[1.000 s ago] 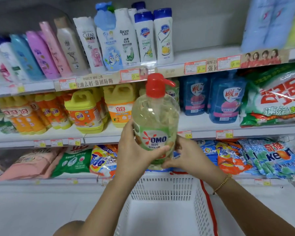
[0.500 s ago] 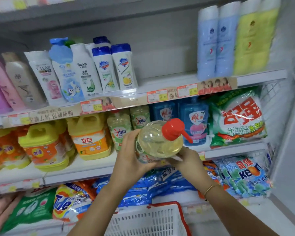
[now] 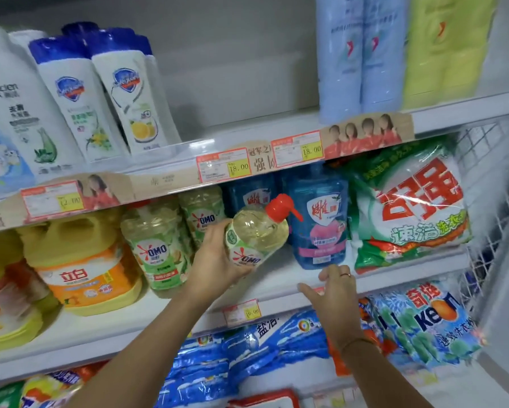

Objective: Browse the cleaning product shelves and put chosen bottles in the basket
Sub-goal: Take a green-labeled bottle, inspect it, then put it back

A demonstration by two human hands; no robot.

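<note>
My left hand [image 3: 218, 260] grips a clear OMO pump bottle [image 3: 256, 234] with a red pump top, tilted to the right in front of the middle shelf. My right hand [image 3: 332, 293] is off the bottle, fingers spread loosely over the middle shelf's front edge [image 3: 277, 301], just below a blue pump bottle [image 3: 318, 228]. Two more OMO bottles [image 3: 159, 251] stand on the shelf to the left. Only the red rim of the basket [image 3: 265, 400] shows at the bottom edge.
Yellow jugs [image 3: 85, 266] stand at the left of the middle shelf and a green-white detergent bag [image 3: 409, 207] at its right. White and blue bottles [image 3: 100, 98] fill the top shelf. Blue detergent bags [image 3: 247, 348] lie below. A wire panel [image 3: 494, 231] closes the right side.
My right hand has let go of the OMO bottle and dropped to the shelf edge. My left hand alone holds it, closer to the shelf. The view moved up and nearer; the basket nearly left the frame.
</note>
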